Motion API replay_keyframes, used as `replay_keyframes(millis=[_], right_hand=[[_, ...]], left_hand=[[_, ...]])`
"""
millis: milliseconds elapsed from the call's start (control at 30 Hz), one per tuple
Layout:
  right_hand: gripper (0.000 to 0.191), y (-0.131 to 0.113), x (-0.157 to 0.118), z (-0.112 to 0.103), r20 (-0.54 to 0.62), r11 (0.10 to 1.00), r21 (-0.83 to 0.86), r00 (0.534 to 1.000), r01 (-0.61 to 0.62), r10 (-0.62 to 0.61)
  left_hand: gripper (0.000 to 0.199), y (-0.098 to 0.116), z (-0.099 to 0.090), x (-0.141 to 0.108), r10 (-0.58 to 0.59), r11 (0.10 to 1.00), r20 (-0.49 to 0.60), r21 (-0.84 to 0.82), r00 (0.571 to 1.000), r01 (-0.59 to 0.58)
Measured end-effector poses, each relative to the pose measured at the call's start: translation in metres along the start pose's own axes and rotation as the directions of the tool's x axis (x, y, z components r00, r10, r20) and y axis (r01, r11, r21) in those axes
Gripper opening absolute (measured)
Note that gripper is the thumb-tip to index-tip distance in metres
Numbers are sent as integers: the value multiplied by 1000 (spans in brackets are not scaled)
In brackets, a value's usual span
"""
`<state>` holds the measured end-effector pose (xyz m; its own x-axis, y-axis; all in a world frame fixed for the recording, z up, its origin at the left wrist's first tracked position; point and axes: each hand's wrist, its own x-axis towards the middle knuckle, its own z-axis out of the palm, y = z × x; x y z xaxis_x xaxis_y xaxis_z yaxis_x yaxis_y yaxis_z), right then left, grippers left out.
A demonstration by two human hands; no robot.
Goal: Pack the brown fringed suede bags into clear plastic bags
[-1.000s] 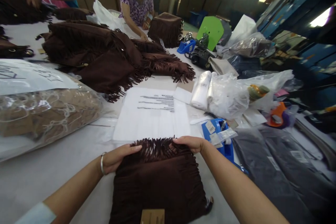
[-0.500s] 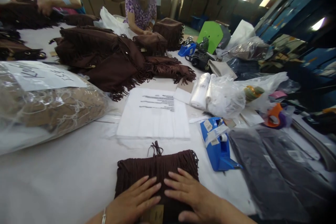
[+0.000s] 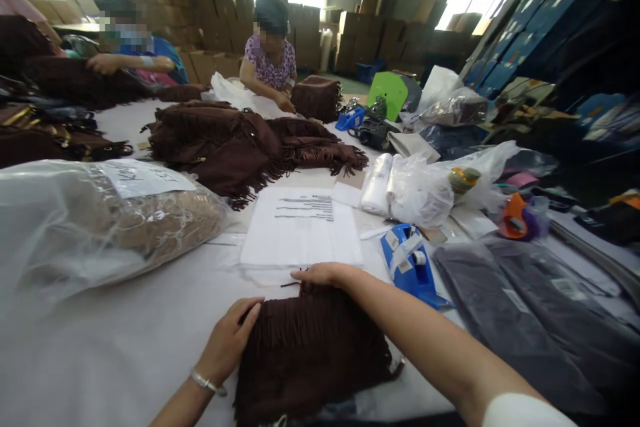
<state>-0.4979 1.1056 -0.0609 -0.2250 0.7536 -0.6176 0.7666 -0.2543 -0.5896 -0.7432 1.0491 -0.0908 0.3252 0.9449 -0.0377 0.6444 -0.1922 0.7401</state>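
Observation:
A dark brown fringed bag (image 3: 310, 353) lies on the white table in front of me. My left hand (image 3: 233, 333) grips its upper left corner, thumb along the edge; some of the fingers are hidden. Across the bag reaches my right arm. My right hand (image 3: 317, 273) is closed at the far edge, by the thin tassel strands, and its fingertips are partly hidden. Just beyond it is a stack of white printed plastic bags (image 3: 300, 233). A blue tape dispenser (image 3: 410, 263) stands to the right of my right hand.
A clear sack of brown tags (image 3: 170, 227) fills the left. More fringed bags (image 3: 220, 140) are piled farther back. To the right are plastic rolls (image 3: 376, 183), dark wrapped packages (image 3: 505, 307) and an orange tape dispenser (image 3: 515, 217). Two co-workers (image 3: 270, 60) work across the table.
Both hands were flat on the bag; now my left hand grips its left corner and my right has moved to its far edge. The bag's tan label no longer shows. The view has tilted up.

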Motion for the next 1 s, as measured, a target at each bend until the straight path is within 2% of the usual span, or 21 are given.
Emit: replay_keyframes(millis=[100,167,233,267,333,367,400,433,500,567,633,767,867,933,1000], right_hand=[[42,-3,-9,14,52,992,89,994,89,-94],[35,1,-29,21,36,974,137,982,180,-187],[33,11,-54,30,-1,938,135,946,320,-323],[33,17,-67,36,-21,902,92,907,422,-422],[40,32,-89,49,-20,786,-65,787,614,-617],[47,39,-98,56,2,721,-152,729,677,-684],[55,45,-104,61,26,673,-224,694,705,-719],[61,49,-109,66,37,656,-271,689,704,-724],[63,54,-113,72,32,660,-302,699,688,-714],[58,57,-112,74,1,670,-287,700,685,-715],[56,60,-109,74,-15,674,-255,694,694,-720],[52,63,-109,68,-27,674,-162,680,721,-733],[48,52,-112,50,-126,687,-90,676,721,-726],[43,41,-108,33,-264,755,-28,723,655,-638],[39,31,-94,16,-343,839,47,797,542,-497]], left_hand=[[41,2,5,-16,-72,995,-17,-70,997,71],[42,3,0,-21,-98,990,3,-100,995,98],[40,4,-8,-18,-92,991,-1,-95,996,92],[39,4,-12,-12,-62,996,-28,-64,998,60],[36,7,-17,9,85,991,-87,112,993,-75],[35,10,-17,23,181,961,-87,225,980,-158],[34,14,-15,39,271,915,-56,326,961,-239],[33,19,-11,55,341,862,2,399,940,-314],[34,30,2,88,407,779,144,460,902,-425],[31,41,17,112,409,725,270,484,871,-490],[24,48,29,127,378,675,364,521,851,-522],[25,52,29,138,299,620,438,587,848,-521],[23,54,20,145,240,612,452,616,859,-496],[21,58,17,150,210,605,453,636,866,-479],[21,63,18,154,199,589,458,651,866,-479]])
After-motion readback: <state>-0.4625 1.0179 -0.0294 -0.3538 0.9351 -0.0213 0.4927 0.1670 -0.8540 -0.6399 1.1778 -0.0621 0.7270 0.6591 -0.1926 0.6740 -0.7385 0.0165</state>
